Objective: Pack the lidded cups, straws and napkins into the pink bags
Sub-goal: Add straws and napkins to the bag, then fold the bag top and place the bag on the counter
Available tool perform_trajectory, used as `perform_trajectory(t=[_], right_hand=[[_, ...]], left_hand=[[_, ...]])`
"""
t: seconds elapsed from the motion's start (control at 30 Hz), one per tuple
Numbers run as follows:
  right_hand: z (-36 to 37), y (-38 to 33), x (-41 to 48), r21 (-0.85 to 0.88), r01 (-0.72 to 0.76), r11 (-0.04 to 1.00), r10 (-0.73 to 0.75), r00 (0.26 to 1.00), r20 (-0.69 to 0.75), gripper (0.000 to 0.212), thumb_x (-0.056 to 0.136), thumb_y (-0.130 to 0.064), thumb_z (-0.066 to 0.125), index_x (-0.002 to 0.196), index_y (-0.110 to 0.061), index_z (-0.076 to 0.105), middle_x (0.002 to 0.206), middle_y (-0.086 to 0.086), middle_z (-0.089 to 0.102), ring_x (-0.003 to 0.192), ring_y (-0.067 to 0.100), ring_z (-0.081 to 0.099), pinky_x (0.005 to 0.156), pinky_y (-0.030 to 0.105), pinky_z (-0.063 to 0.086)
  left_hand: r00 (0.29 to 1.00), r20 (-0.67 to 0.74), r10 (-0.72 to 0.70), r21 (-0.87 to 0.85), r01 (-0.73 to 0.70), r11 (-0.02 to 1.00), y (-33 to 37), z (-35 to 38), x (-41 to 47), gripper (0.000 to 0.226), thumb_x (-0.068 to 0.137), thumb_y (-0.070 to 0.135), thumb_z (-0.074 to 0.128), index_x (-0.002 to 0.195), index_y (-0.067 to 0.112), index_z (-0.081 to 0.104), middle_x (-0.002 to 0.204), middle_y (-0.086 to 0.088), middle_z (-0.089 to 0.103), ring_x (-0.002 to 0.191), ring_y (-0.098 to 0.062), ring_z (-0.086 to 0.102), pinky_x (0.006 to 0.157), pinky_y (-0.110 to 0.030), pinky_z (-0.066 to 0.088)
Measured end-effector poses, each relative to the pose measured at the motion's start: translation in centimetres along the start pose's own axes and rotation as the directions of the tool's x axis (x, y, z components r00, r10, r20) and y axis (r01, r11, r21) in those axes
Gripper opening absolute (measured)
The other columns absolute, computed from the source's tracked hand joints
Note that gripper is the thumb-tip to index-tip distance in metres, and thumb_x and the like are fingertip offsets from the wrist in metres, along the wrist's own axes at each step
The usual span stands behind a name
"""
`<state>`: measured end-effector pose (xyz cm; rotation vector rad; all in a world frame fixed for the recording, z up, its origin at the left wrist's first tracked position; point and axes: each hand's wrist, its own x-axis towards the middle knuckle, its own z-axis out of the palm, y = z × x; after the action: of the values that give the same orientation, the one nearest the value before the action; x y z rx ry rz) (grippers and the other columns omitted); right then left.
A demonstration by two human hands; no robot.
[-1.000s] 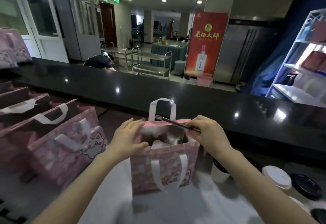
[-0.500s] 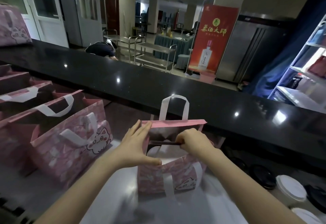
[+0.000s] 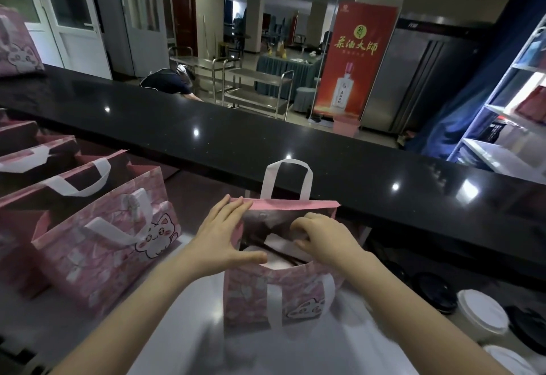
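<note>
A pink bag [image 3: 266, 292] with white handles stands open on the white work surface in front of me. My left hand [image 3: 220, 240] spreads flat against the bag's left side, thumb along the near rim, fingers straight. My right hand [image 3: 320, 237] is inside the bag's mouth with fingers curled; whether they still hold the dark straw [image 3: 277, 252] that lies slanted inside is hidden. The straw rests on a white lidded cup [image 3: 280, 261] inside the bag.
Several more open pink bags [image 3: 97, 235] stand in a row at the left. White and black lidded cups [image 3: 481, 312] sit at the right. A black raised counter [image 3: 295, 144] runs across behind the bag. White shelves [image 3: 508, 126] stand far right.
My right hand carried the dark straw from above the bag's rim down into the bag. My left hand moved from the near rim to the bag's left side.
</note>
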<state>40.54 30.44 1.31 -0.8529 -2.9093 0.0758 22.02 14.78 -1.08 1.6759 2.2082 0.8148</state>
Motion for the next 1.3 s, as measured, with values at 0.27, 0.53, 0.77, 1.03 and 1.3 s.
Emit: perform_trajectory(t=[0.27, 0.53, 0.77, 1.03, 1.3], right_hand=[[-1.2, 5.4, -1.8, 0.098, 0.140, 0.985, -0.125, 0.981, -0.146, 0.047, 0.085, -0.059, 0.056, 0.125, -0.034, 0.059, 0.151, -0.005, 0.033, 0.139, 0.018, 0.026, 0.114, 0.038, 0.025], [-1.0, 7.4, 1.8, 0.011, 0.091, 0.996, -0.091, 0.994, 0.063, 0.067, 0.087, -0.069, 0.041, 0.143, -0.031, 0.041, 0.158, -0.008, 0.024, 0.148, 0.013, 0.007, 0.119, 0.043, 0.001], [-2.5, 7.0, 0.3, 0.260, 0.002, 0.966, -0.019, 0.998, 0.062, 0.089, 0.065, -0.075, 0.064, 0.138, -0.026, 0.046, 0.136, -0.011, 0.045, 0.126, 0.009, 0.042, 0.118, 0.041, 0.012], [-0.9, 3.9, -2.0, 0.327, -0.018, 0.945, 0.077, 0.982, -0.170, 0.026, 0.073, -0.009, 0.077, 0.096, -0.019, 0.068, 0.094, -0.009, 0.062, 0.089, 0.010, 0.060, 0.083, 0.033, 0.052], [1.8, 2.5, -3.3, 0.262, -0.175, 0.949, 0.255, 0.915, -0.312, 0.021, 0.076, -0.004, 0.070, 0.083, -0.019, 0.056, 0.076, -0.004, 0.057, 0.071, 0.015, 0.054, 0.064, 0.040, 0.051]], left_hand=[[0.996, 0.084, 0.039, 0.065, -0.044, 0.997, 0.6, -0.9, 0.5, 0.115, 0.044, 0.085, 0.069, 0.136, 0.068, 0.003, 0.156, 0.028, -0.005, 0.142, 0.002, -0.020, 0.116, -0.049, 0.012], [0.999, -0.032, -0.033, 0.146, 0.037, 0.989, -0.2, -0.6, 3.2, 0.108, 0.060, 0.064, 0.077, 0.148, 0.045, 0.018, 0.157, 0.015, 0.019, 0.146, -0.009, 0.004, 0.118, -0.044, 0.018], [0.973, -0.193, 0.123, 0.209, -0.082, 0.975, -1.0, -0.2, 4.6, 0.071, 0.069, 0.045, 0.079, 0.132, 0.029, 0.051, 0.121, 0.013, 0.055, 0.114, -0.012, 0.048, 0.100, -0.035, 0.041], [0.955, -0.231, 0.185, 0.095, -0.168, 0.981, -2.2, 0.8, 5.2, 0.032, 0.072, 0.030, 0.082, 0.095, 0.024, 0.060, 0.095, 0.010, 0.054, 0.085, -0.012, 0.057, 0.075, -0.031, 0.049], [0.941, -0.170, 0.291, 0.018, -0.293, 0.956, -4.8, -0.4, 5.1, 0.035, 0.076, -0.010, 0.068, 0.083, 0.023, 0.058, 0.088, 0.012, 0.056, 0.080, -0.010, 0.058, 0.068, -0.029, 0.052]])
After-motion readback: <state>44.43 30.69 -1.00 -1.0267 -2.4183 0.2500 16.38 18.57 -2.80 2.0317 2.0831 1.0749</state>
